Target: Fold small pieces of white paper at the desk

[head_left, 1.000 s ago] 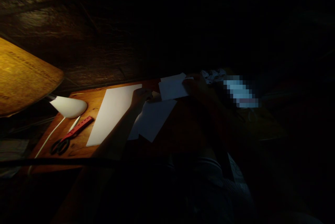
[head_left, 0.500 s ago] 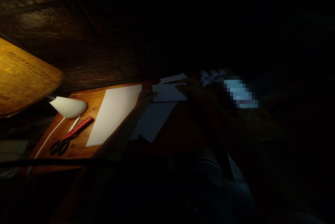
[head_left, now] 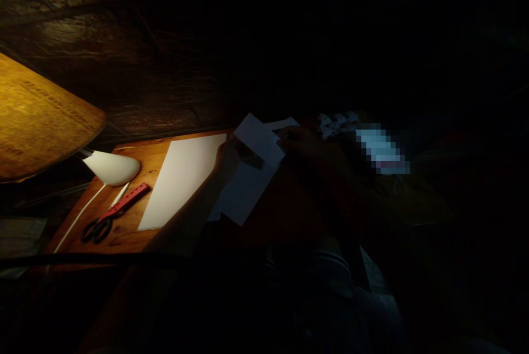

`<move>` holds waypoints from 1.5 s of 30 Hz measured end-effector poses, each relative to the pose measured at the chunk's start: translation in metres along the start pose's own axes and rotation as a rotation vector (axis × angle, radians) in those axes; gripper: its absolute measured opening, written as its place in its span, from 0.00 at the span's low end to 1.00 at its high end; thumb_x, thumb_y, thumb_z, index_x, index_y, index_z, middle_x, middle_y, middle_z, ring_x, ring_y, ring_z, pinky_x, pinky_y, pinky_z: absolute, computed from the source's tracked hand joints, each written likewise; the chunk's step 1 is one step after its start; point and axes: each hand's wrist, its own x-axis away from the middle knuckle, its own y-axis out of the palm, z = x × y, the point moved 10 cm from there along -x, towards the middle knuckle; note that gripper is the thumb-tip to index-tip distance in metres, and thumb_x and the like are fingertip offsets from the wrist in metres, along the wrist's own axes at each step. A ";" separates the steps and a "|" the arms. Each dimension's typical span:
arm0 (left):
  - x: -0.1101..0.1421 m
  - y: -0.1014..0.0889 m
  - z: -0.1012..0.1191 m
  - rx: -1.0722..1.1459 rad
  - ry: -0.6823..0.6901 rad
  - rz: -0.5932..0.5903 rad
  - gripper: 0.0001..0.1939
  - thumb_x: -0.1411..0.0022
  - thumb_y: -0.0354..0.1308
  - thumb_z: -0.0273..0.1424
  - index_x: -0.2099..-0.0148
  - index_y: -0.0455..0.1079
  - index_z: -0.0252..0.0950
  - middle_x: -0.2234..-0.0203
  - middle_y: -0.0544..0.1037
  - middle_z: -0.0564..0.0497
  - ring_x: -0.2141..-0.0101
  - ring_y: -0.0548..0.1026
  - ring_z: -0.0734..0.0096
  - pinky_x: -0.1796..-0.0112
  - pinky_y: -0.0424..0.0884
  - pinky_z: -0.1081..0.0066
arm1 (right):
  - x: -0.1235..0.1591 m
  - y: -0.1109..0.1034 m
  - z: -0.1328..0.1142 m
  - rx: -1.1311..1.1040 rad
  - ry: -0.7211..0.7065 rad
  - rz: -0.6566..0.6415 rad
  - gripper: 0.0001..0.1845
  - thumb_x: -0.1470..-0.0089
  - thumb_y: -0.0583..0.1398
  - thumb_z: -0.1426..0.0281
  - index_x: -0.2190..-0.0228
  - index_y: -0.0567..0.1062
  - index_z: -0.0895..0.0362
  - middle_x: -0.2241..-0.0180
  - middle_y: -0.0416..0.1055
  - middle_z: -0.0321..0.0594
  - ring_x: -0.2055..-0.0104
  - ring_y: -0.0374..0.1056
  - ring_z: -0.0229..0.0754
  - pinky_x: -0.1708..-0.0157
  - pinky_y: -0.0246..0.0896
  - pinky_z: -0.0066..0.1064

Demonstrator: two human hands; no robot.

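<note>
A small white sheet of paper [head_left: 258,136] is held up at a slant over the table. My right hand [head_left: 301,141] is closed on its right corner, fingers pinched together. My left hand [head_left: 227,156] is by the sheet's left edge; its fingers are too dark to show whether they touch it. Beneath the raised sheet lies another white sheet [head_left: 243,194], set at an angle. To the left of my left forearm is a larger, brightly lit white sheet [head_left: 182,177]. Behind the held sheet a narrow strip of paper [head_left: 283,123] lies near the table's back edge.
Scissors [head_left: 113,213] with black handles and a red blade cover or part lie on the wooden table [head_left: 124,246]. Beside them stand a white lamp base [head_left: 115,168] with its cord and a yellow shade [head_left: 45,117]. Crumpled paper [head_left: 336,124] and a blurred bright screen-like patch [head_left: 382,149] are at right.
The small sheet has turned from level to slanted, its left part rising and its right corner staying in my right hand. My left hand has shifted slightly left of it.
</note>
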 end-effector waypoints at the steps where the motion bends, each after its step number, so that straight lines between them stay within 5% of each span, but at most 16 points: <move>1: -0.001 0.001 -0.001 0.008 0.001 -0.005 0.23 0.44 0.69 0.53 0.66 0.76 0.37 0.71 0.82 0.47 0.67 0.82 0.62 0.64 0.79 0.62 | -0.001 -0.002 0.000 -0.014 -0.002 0.019 0.15 0.60 0.72 0.64 0.71 0.77 0.57 0.71 0.73 0.35 0.67 0.67 0.39 0.64 0.63 0.32; 5: 0.001 0.002 -0.002 -0.047 0.033 0.021 0.21 0.55 0.77 0.45 0.67 0.77 0.35 0.71 0.82 0.49 0.67 0.82 0.62 0.64 0.79 0.64 | -0.001 0.005 0.000 0.046 -0.004 -0.029 0.15 0.61 0.73 0.63 0.75 0.74 0.56 0.72 0.71 0.34 0.68 0.65 0.38 0.65 0.62 0.32; 12: -0.001 -0.002 -0.012 -0.152 -0.018 0.020 0.22 0.58 0.78 0.45 0.67 0.80 0.34 0.70 0.85 0.46 0.66 0.83 0.59 0.63 0.79 0.64 | 0.005 0.017 0.000 0.091 0.027 -0.057 0.19 0.56 0.72 0.53 0.74 0.77 0.56 0.71 0.75 0.38 0.66 0.67 0.41 0.63 0.63 0.33; 30: 0.003 0.001 -0.004 -0.297 -0.007 0.025 0.23 0.56 0.75 0.49 0.75 0.77 0.34 0.78 0.79 0.49 0.76 0.74 0.68 0.74 0.67 0.70 | 0.008 0.026 0.001 0.195 0.041 -0.135 0.18 0.53 0.68 0.54 0.74 0.73 0.56 0.72 0.68 0.35 0.68 0.62 0.38 0.66 0.59 0.32; 45: 0.012 0.017 0.013 -0.293 0.084 -0.021 0.16 0.54 0.75 0.41 0.68 0.79 0.35 0.71 0.83 0.48 0.68 0.80 0.63 0.64 0.76 0.66 | 0.002 0.017 0.009 0.210 0.007 -0.055 0.19 0.54 0.69 0.54 0.76 0.73 0.56 0.75 0.70 0.35 0.71 0.64 0.38 0.67 0.57 0.32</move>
